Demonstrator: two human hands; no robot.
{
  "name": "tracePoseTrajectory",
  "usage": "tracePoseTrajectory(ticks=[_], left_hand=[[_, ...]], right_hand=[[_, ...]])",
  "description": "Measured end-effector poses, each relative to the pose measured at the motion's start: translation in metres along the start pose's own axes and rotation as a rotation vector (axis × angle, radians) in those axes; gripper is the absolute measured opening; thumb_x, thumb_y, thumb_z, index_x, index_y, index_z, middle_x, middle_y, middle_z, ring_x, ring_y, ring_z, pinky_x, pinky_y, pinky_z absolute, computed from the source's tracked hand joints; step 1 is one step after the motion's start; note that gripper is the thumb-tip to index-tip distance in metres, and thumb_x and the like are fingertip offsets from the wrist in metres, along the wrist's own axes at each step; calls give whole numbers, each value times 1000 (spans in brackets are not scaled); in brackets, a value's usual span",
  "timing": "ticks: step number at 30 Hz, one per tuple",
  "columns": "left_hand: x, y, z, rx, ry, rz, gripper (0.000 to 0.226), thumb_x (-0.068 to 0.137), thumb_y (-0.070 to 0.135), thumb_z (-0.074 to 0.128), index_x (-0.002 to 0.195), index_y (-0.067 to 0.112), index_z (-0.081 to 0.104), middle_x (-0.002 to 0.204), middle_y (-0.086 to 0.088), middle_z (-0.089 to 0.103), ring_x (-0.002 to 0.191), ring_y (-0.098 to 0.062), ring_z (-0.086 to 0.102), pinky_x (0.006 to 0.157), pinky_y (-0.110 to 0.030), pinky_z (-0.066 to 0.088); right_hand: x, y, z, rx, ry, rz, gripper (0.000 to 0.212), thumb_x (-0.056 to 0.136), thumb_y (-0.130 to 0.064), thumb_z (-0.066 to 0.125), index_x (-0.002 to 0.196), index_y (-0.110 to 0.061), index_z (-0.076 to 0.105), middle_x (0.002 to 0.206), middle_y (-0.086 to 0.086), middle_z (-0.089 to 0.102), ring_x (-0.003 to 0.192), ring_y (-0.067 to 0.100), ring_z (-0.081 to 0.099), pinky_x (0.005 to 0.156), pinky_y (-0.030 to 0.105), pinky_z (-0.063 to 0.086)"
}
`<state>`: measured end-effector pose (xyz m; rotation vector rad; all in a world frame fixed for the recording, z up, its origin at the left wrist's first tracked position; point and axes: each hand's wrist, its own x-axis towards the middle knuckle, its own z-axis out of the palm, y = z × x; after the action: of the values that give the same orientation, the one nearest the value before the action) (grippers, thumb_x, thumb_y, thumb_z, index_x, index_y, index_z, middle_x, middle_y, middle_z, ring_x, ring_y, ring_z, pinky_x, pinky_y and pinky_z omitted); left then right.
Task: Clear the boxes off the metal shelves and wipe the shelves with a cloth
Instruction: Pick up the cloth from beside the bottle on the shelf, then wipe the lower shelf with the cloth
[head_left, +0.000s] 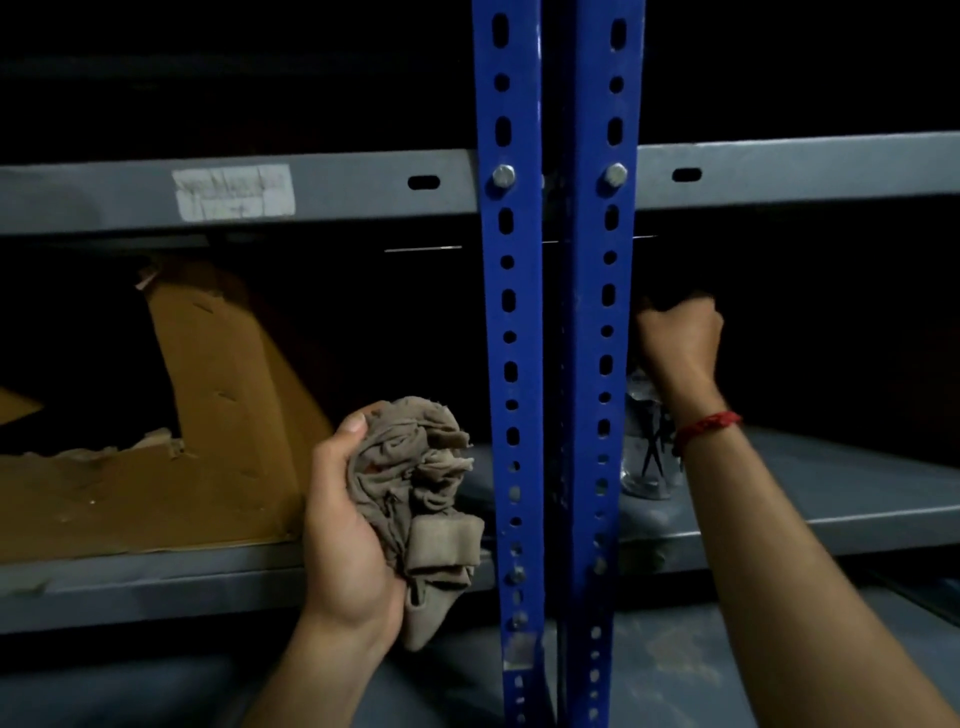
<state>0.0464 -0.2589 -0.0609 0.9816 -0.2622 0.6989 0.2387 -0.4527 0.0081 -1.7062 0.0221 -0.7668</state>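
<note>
My left hand (337, 519) grips a crumpled beige cloth (415, 488) in front of the grey metal shelf (156, 582), just left of the blue uprights. A torn, open cardboard box (218, 415) sits on that shelf at the left. My right hand (680, 338) reaches into the right-hand bay, its fingers curled round the dark top of a clear plastic bottle (647, 457). The bottle stands on the right shelf (831, 499) close behind the uprights. The wrist wears a red thread. The back of both bays is too dark to see.
Two blue perforated uprights (511, 364) run top to bottom between my hands. An upper grey shelf edge (363, 192) carries a worn white label (234, 191). A lower grey shelf surface (675, 665) lies below.
</note>
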Motion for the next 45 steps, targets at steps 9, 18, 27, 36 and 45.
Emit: tracePoseTrajectory(ticks=[9,18,27,36,45], left_hand=[[1,3,2,4,23,47,45,104,27,27,86,15,67,77,2,71,76,-11,68,66,-21,54],[-26,-8,-5,-10,-119,3,29,97,31,38,88,12,58,73,1,66,69,-13,64,64,-24,53],[-69,-41,-68,640,-688,12,28,103,17,42,95,3,65,95,2,71,91,-14,68,84,-34,53],[-72,-65,-116,836,-679,383,24,98,16,60,117,3,68,133,-4,64,127,-18,58,104,-41,48],[-86,-127,-222,1673,-621,-439,47,97,52,52,139,31,54,140,5,57,125,-20,56,100,-29,44]], right_hand=[[-26,21,-20,-36,-2,-210,55,89,-43,69,132,-13,51,124,2,61,114,14,58,97,28,51],[-267,28,-52,671,-266,-107,43,88,-59,60,119,-31,52,103,-3,62,89,14,62,73,31,54],[-321,59,-34,1093,-744,804,87,33,-67,92,112,-34,75,122,4,71,111,23,69,70,44,59],[-335,90,-5,642,38,94,59,76,-58,77,118,-22,60,115,13,69,108,20,65,97,35,51],[-260,125,40,-183,-110,-856,25,94,-22,66,111,-11,51,150,20,36,147,42,20,121,55,21]])
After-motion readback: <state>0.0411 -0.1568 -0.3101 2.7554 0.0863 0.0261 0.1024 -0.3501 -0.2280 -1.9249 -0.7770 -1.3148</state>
